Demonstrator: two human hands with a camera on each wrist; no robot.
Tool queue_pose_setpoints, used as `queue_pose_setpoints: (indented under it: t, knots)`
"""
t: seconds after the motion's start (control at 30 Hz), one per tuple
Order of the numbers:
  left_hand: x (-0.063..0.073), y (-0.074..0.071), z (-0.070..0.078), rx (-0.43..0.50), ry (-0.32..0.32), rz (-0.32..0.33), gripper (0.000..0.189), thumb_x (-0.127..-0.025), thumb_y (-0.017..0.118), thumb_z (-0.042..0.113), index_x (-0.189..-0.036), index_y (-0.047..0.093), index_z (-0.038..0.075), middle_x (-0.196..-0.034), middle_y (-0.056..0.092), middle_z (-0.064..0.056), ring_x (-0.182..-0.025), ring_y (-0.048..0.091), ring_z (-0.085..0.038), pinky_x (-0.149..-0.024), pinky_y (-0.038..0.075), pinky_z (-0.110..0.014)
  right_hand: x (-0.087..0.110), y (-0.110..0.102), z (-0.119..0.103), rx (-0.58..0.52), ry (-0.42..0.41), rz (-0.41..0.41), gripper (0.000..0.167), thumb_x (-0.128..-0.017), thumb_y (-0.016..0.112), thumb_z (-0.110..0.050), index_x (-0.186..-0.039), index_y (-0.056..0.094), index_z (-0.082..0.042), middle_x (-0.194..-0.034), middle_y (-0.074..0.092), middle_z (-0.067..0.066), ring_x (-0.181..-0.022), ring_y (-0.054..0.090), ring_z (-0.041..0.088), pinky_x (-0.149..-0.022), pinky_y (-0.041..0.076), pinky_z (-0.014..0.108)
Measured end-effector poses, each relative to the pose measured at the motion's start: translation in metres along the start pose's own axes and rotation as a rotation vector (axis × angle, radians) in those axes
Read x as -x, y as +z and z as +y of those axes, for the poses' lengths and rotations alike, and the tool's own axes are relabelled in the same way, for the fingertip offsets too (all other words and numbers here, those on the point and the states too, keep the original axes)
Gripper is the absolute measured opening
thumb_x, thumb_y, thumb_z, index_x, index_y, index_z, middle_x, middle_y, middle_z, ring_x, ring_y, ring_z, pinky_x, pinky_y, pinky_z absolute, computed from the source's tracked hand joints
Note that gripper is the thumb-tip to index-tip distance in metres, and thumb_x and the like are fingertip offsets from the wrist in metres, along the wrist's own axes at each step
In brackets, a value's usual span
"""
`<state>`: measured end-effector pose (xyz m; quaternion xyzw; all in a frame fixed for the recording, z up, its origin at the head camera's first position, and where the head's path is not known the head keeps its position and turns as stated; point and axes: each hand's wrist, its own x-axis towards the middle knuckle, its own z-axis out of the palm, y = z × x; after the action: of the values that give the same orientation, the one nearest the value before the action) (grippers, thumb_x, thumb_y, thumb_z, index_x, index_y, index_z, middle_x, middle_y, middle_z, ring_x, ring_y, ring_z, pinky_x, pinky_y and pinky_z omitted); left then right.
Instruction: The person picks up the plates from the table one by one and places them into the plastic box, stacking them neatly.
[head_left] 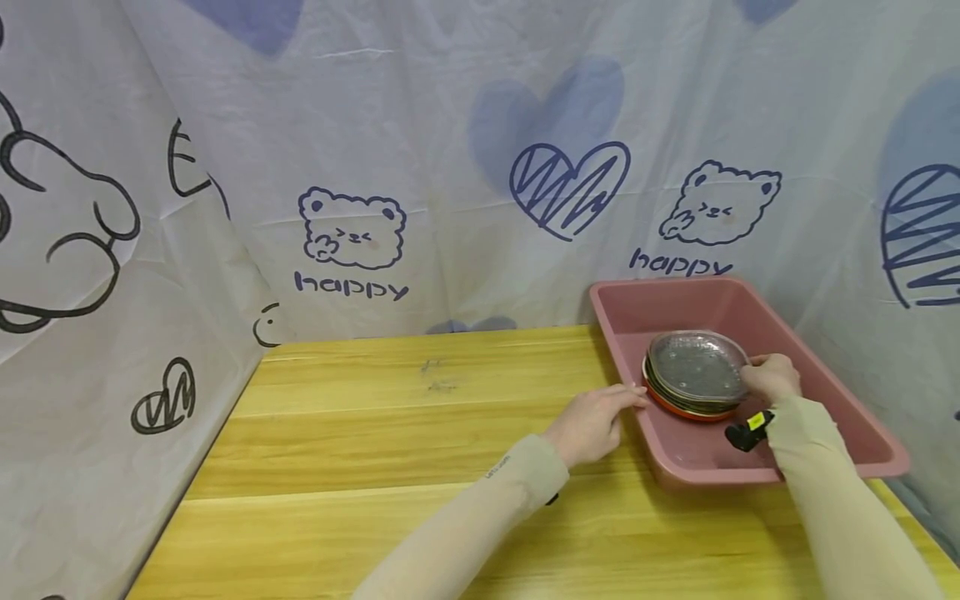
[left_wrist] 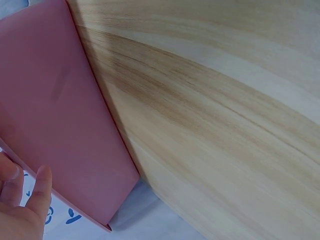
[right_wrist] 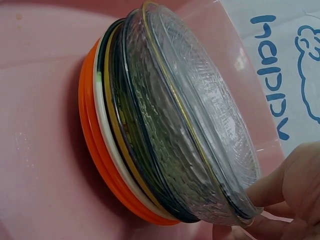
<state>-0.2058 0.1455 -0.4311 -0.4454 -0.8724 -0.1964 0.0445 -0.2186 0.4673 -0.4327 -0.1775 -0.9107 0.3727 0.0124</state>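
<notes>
A stack of round plates (right_wrist: 132, 120) sits inside a pink plastic basin (head_left: 660, 458). Orange plates lie at the bottom, with white, yellowish and dark-edged ones above. On top is a clear textured plate (head_left: 697, 367) with a thin gold line near its rim. My right hand (head_left: 772, 379) pinches the clear plate's right edge, thumb on top and fingers beneath in the right wrist view. At the basin's left rim, my left hand (head_left: 588, 425) holds on with its fingertips over the edge and the thumb (left_wrist: 42, 190) against the outer wall.
The basin stands at the right end of a wooden table (head_left: 360, 450). Behind it hangs a white cloth (head_left: 450, 167) printed with hearts and bears, and it continues along the left side. A black device with a yellow label (head_left: 753, 425) sits at the right wrist.
</notes>
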Motion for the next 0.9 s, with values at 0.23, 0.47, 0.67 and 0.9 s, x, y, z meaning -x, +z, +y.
queue_pose_setpoints:
  t: [0.23,0.47,0.67,0.9]
  knots:
    - [-0.0005,0.0001,-0.0002,-0.003,0.003,0.002,0.056,-0.087,0.055,-0.007,-0.136,0.063,0.018,-0.152,0.054,0.005,-0.142,0.049,-0.008,-0.119,0.037,-0.023,0.0030,-0.0006,-0.0022,0.006,0.006,0.005,0.057,-0.087,0.048,-0.014,-0.132,0.050,0.022,-0.114,0.064,0.038,-0.077,0.066,0.025,-0.059,0.052,0.029]
    - [-0.0007,-0.0006,-0.0002,-0.002,-0.001,0.008,0.055,-0.088,0.055,-0.007,-0.137,0.062,0.018,-0.152,0.054,0.005,-0.142,0.048,-0.008,-0.120,0.037,-0.023,0.0053,-0.0026,-0.0032,0.029,-0.026,0.003,0.046,-0.085,0.049,-0.012,-0.116,0.061,0.020,-0.092,0.068,0.028,-0.068,0.059,0.019,-0.057,0.048,0.027]
    - [-0.0003,0.0017,0.0002,0.002,-0.001,0.004,0.055,-0.088,0.054,-0.007,-0.137,0.062,0.018,-0.152,0.053,0.005,-0.142,0.048,-0.008,-0.120,0.038,-0.024,0.0038,-0.0023,0.0004,-0.003,-0.020,-0.019,0.036,-0.083,0.049,-0.011,-0.101,0.065,0.016,-0.066,0.061,-0.002,-0.059,0.059,0.016,-0.052,0.051,0.030]
    - [-0.0001,0.0040,-0.0008,-0.001,0.005,0.021,0.056,-0.087,0.055,-0.006,-0.136,0.062,0.020,-0.151,0.054,0.006,-0.142,0.049,-0.008,-0.119,0.037,-0.023,-0.0016,-0.0002,0.0040,0.011,-0.011,-0.012,0.024,-0.083,0.048,-0.014,-0.073,0.063,0.001,-0.060,0.055,-0.004,-0.058,0.056,0.017,-0.052,0.048,0.028]
